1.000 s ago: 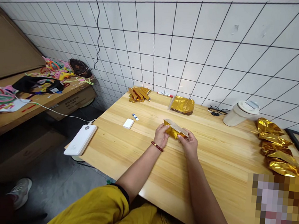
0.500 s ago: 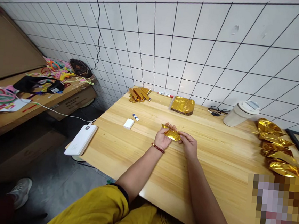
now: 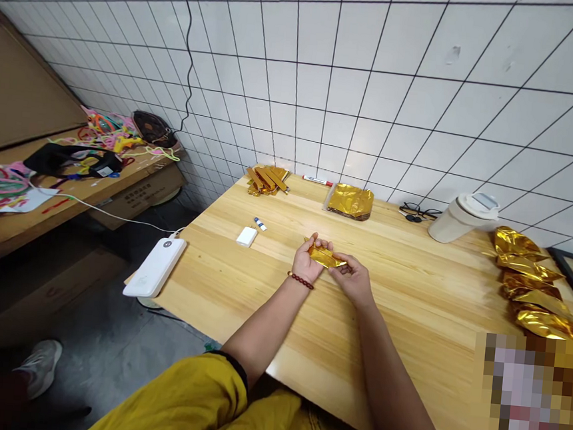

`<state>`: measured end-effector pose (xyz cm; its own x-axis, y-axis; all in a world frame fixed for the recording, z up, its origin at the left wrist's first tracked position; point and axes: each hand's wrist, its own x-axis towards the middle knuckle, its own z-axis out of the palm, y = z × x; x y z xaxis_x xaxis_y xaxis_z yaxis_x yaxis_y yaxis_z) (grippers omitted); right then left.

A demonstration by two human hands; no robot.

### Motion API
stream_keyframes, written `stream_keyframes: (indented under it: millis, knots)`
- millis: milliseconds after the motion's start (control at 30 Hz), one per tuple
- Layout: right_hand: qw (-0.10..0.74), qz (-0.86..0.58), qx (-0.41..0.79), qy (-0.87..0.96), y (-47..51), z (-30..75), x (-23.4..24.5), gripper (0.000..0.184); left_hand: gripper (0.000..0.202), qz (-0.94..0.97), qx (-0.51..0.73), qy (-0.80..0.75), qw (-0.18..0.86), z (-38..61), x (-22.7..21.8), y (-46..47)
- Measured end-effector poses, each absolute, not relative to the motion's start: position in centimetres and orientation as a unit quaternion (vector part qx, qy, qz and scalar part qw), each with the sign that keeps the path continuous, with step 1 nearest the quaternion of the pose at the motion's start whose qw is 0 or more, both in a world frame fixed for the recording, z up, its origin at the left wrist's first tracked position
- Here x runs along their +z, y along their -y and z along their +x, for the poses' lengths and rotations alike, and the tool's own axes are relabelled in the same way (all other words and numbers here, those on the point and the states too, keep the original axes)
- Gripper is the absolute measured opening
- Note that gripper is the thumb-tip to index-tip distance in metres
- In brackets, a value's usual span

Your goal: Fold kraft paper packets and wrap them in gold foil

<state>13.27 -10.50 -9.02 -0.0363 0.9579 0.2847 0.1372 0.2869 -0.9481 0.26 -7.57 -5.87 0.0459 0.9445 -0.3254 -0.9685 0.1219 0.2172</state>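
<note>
Head view, left hand: your left hand is curled around the left end of the gold foil piece, fingers closed over its far edge; a bead bracelet sits on the wrist.
Head view, right hand: your right hand pinches the foil's right end between thumb and forefinger, the other fingers folded in.
Gold foil piece: a narrow folded strip, held between both hands just above the tabletop, near its middle.
At 12 o'clock of your hands: a stack of gold sheets near the wall, with a red marker just to its left.
At 11 o'clock: a bundle of gold strips at the far corner.
At 10 o'clock: a small white box and a small tube beside it, both near your left hand.
At 9 o'clock: a white power bank on the tabletop's left edge, its cable running off to the side bench.
At 2 o'clock: a white cup, with glasses just to its left.
At 3 o'clock: a row of gold pouches, well apart from your hands.
</note>
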Motion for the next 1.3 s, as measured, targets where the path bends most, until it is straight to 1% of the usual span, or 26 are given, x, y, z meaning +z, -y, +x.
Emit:
stream_keyframes:
  millis: [67, 167, 300, 367, 467, 500, 600, 667, 700, 767, 900, 967, 1067, 1167, 1300]
  knots:
    - [0.522, -0.45, 0.368, 0.624, 10.4, 13.3, -9.1, 0.035, 0.019, -0.045, 0.666, -0.199, 0.717, 0.3, -5.9, 7.5]
    - [0.534, -0.44, 0.352, 0.63, 10.2, 13.4, -9.2, 0.026, 0.022, -0.054, 0.664, -0.19, 0.721, 0.3, -6.0, 7.4]
    - [0.566, -0.44, 0.345, 0.607, 10.0, 13.6, -9.1, 0.02, 0.017, -0.047, 0.643, -0.186, 0.741, 0.1, -6.0, 7.5]
    - [0.573, -0.465, 0.371, 0.563, 10.0, 13.6, -8.9, 0.024, 0.015, -0.03, 0.636, -0.187, 0.748, -0.1, -5.8, 7.7]
    - [0.586, -0.492, 0.425, 0.484, 10.0, 13.7, -8.6, 0.037, 0.013, 0.024, 0.636, -0.177, 0.751, -0.1, -5.5, 8.0]
    - [0.593, -0.492, 0.44, 0.462, 10.0, 13.7, -8.4, 0.042, 0.021, 0.05, 0.635, -0.17, 0.752, -0.1, -5.4, 8.2]
    - [0.617, -0.478, 0.47, 0.412, 10.1, 13.8, -7.9, 0.057, 0.054, 0.139, 0.63, -0.144, 0.75, -0.1, -5.3, 8.6]
    - [0.63, -0.47, 0.488, 0.38, 10.1, 13.9, -7.6, 0.056, 0.067, 0.186, 0.624, -0.139, 0.746, 0.1, -5.3, 8.8]
    - [0.635, -0.466, 0.498, 0.363, 10.1, 14.0, -7.5, 0.054, 0.069, 0.202, 0.622, -0.146, 0.742, 0.2, -5.3, 8.8]
    - [0.639, -0.462, 0.517, 0.333, 10.0, 14.2, -7.3, 0.045, 0.065, 0.217, 0.627, -0.172, 0.728, 0.4, -5.3, 8.7]
    - [0.646, -0.451, 0.537, 0.303, 9.8, 14.6, -7.0, 0.033, 0.046, 0.236, 0.649, -0.225, 0.687, 1.0, -5.7, 8.4]
    - [0.659, -0.434, 0.541, 0.292, 9.7, 14.7, -6.9, 0.033, 0.039, 0.248, 0.655, -0.258, 0.665, 1.1, -5.9, 8.2]
    - [0.674, -0.415, 0.542, 0.282, 9.7, 14.7, -6.8, 0.038, 0.03, 0.255, 0.663, -0.314, 0.63, 1.3, -6.2, 8.1]
    - [0.671, -0.43, 0.528, 0.293, 9.8, 14.5, -6.9, 0.042, 0.032, 0.242, 0.662, -0.33, 0.628, 1.3, -6.2, 8.1]
    - [0.663, -0.461, 0.498, 0.316, 9.8, 14.3, -7.1, 0.044, 0.045, 0.218, 0.641, -0.323, 0.661, 1.1, -6.0, 8.1]
